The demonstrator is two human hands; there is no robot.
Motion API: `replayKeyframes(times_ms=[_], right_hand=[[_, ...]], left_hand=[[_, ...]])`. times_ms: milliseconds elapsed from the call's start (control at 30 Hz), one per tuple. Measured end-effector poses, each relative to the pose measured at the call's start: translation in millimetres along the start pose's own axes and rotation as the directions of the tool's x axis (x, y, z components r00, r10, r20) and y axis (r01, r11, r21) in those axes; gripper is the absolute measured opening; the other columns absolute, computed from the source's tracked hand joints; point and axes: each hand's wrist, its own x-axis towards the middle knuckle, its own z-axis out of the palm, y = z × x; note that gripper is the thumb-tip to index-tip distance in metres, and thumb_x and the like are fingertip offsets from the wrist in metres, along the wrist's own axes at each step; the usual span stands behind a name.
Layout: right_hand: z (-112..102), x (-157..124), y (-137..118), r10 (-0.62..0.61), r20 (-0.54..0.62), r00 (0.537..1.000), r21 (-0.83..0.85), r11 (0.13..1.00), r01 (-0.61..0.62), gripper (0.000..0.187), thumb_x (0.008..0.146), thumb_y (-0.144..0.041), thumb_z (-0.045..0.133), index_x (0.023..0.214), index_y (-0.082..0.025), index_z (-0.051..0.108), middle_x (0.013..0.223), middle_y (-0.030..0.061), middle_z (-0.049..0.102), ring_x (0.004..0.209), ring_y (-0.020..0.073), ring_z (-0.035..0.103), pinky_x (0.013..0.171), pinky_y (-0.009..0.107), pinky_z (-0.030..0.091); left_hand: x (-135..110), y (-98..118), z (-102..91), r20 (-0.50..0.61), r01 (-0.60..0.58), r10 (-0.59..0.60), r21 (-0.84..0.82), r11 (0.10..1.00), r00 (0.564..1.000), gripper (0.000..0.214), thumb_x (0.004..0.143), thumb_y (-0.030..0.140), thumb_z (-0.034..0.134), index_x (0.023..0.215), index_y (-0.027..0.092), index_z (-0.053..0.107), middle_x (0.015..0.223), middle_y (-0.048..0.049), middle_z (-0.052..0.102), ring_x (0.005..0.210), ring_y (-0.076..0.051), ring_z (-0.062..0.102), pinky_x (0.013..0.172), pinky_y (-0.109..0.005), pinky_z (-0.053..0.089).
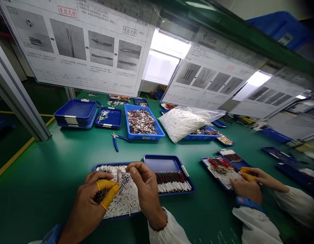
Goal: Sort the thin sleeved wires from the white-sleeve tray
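My left hand (96,195), with yellow finger cots on thumb and index finger, pinches a thin wired part (118,179) with fine red and dark leads. Beside it my right hand (146,189) is closed in a pinch, thumb against index finger; what lies between the fingertips is too small to make out. Both hands are above a blue tray (121,217) filled with small white tubes (128,200), with dark metal-tipped pieces partly hidden behind my left hand. A second blue tray (162,162) holds a neat row of red-and-black wired parts with white ends (173,183).
Blue-handled cutters (115,140) lie behind the trays. Further back are stacked blue trays (75,110), a bin of wired parts (141,122) and a bag of white tubes (184,123). On the right, a co-worker's hands (248,188) work over another tray (218,169). Instruction sheets (83,44) hang above.
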Motion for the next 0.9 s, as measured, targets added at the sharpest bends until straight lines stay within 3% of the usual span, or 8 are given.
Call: replayKeyframes(times_ms=[233,333,433,500,567,667,733,900], right_hand=[[2.8,1.9,0.6,-0.017,0.017,1.000,-0.024,1.000,0.017,0.023,0.090,-0.037,0.069,0.076,-0.019,0.065,0.074,-0.0001,0.058,0.072,0.0160,0.052,0.068,0.029,0.045],[-7.2,7.4,1.4,-0.035,-0.077,0.996,-0.043,0.999,0.032,0.024,0.091,-0.040,0.067,0.079,-0.020,0.065,0.075,0.0001,0.059,0.073,0.0168,0.054,0.070,0.030,0.047],[-27.2,19.6,1.6,-0.121,-0.168,0.978,-0.243,0.967,0.078,0.022,0.091,-0.039,0.067,0.081,-0.020,0.066,0.076,0.0010,0.064,0.076,0.0185,0.059,0.072,0.032,0.048],[-39.1,28.1,4.2,-0.166,-0.037,0.985,-0.491,0.862,0.127,0.020,0.092,-0.034,0.066,0.079,-0.019,0.070,0.076,0.0026,0.068,0.075,0.0197,0.061,0.070,0.032,0.049],[-44.8,33.9,10.7,-0.155,0.153,0.976,-0.724,0.654,0.218,0.016,0.091,-0.026,0.067,0.078,-0.020,0.073,0.076,0.0040,0.071,0.072,0.0204,0.064,0.067,0.032,0.049],[-41.8,36.2,25.0,-0.110,0.278,0.954,-0.868,0.397,0.299,0.007,0.082,-0.016,0.076,0.077,-0.021,0.076,0.077,0.0062,0.074,0.072,0.0225,0.065,0.069,0.035,0.047],[-36.5,34.8,33.2,-0.104,0.276,0.955,-0.890,0.348,0.295,0.009,0.077,-0.013,0.080,0.077,-0.021,0.076,0.080,0.0085,0.075,0.075,0.0250,0.065,0.072,0.037,0.045],[-30.6,30.4,39.5,-0.087,0.282,0.955,-0.913,0.282,0.295,0.017,0.079,-0.006,0.075,0.068,-0.019,0.073,0.076,0.0101,0.072,0.079,0.0279,0.062,0.072,0.039,0.042]], left_hand=[[5.0,4.6,-2.6,0.104,-0.073,0.065,0.074,0.995,0.992,0.007,0.085,0.029,0.069,0.082,0.028,0.075,0.097,-0.0046,0.074,0.096,-0.024,0.070,0.076,-0.035,0.061],[7.0,5.7,-4.5,0.116,-0.113,0.101,0.104,0.988,0.988,0.008,0.084,0.029,0.069,0.079,0.028,0.076,0.093,-0.0045,0.076,0.097,-0.025,0.071,0.077,-0.036,0.060],[8.5,1.3,-5.4,0.054,-0.070,0.063,0.129,0.989,0.997,0.010,0.083,0.032,0.069,0.078,0.026,0.076,0.092,-0.0055,0.076,0.091,-0.024,0.072,0.074,-0.034,0.060],[9.4,-3.5,-5.8,0.000,-0.020,0.020,0.144,0.989,1.000,0.012,0.082,0.035,0.070,0.077,0.026,0.075,0.093,-0.0055,0.076,0.089,-0.023,0.072,0.072,-0.033,0.060],[9.9,-7.9,-6.0,-0.036,0.004,0.001,0.156,0.988,0.999,0.012,0.081,0.036,0.071,0.077,0.026,0.075,0.094,-0.0047,0.076,0.088,-0.023,0.071,0.072,-0.034,0.060],[9.2,-12.2,-5.2,-0.038,-0.004,0.010,0.159,0.987,0.999,0.011,0.081,0.037,0.071,0.079,0.027,0.075,0.095,-0.0040,0.076,0.089,-0.023,0.071,0.074,-0.036,0.060],[8.0,-13.3,-4.3,-0.029,-0.011,0.016,0.162,0.987,0.999,0.011,0.081,0.037,0.071,0.080,0.027,0.076,0.095,-0.0043,0.076,0.090,-0.024,0.071,0.076,-0.037,0.060],[7.2,-12.5,-3.5,-0.022,-0.009,0.013,0.172,0.985,1.000,0.011,0.082,0.036,0.070,0.080,0.026,0.075,0.095,-0.0049,0.076,0.092,-0.024,0.071,0.076,-0.037,0.060]])
